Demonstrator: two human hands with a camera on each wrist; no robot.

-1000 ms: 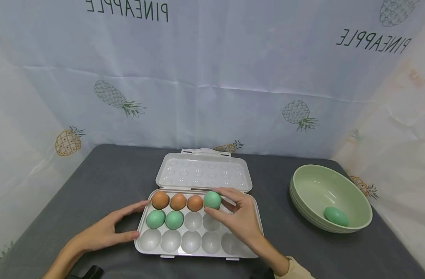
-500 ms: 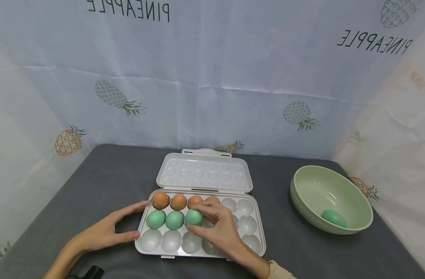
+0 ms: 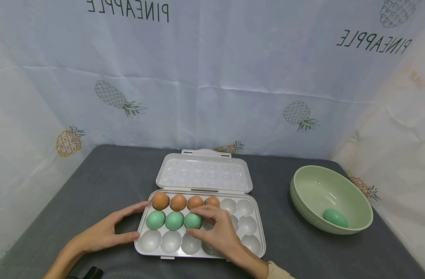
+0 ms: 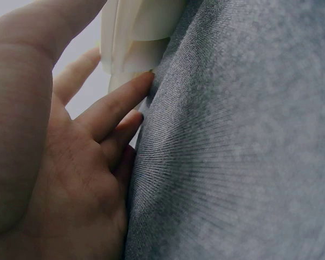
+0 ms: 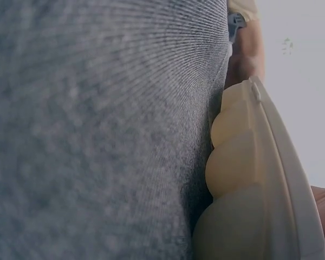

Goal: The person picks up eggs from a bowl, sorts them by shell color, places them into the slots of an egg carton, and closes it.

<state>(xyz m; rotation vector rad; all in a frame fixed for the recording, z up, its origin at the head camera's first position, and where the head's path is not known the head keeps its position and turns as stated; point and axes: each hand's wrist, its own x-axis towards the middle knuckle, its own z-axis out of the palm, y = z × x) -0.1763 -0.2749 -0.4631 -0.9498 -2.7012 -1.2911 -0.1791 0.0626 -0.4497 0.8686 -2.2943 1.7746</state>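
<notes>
A white egg carton (image 3: 198, 250) lies open on the dark table, its lid (image 3: 203, 172) folded back. Orange eggs (image 3: 178, 202) fill several cups of the back row from the left. Two green eggs (image 3: 165, 220) sit in the middle row. Beside them, a third green egg (image 3: 193, 221) sits in its cup, pinched between the thumb and fingers of my right hand (image 3: 219, 230). My left hand (image 3: 102, 232) touches the carton's left side with extended index finger and thumb. In the left wrist view the left hand's palm (image 4: 78, 168) shows, fingers reaching the carton (image 4: 135, 38).
Stacked pale green bowls (image 3: 329, 186) stand on the right of the table, with one green egg (image 3: 335, 217) in the top one. A pineapple-print cloth (image 3: 212, 77) hangs behind. A black object (image 3: 93, 272) lies near the front edge at left.
My right hand set an orange egg's neighbour cup aside from view no longer: the green egg moved left and down from above the back row into the middle row's third cup. Left hand stayed.
</notes>
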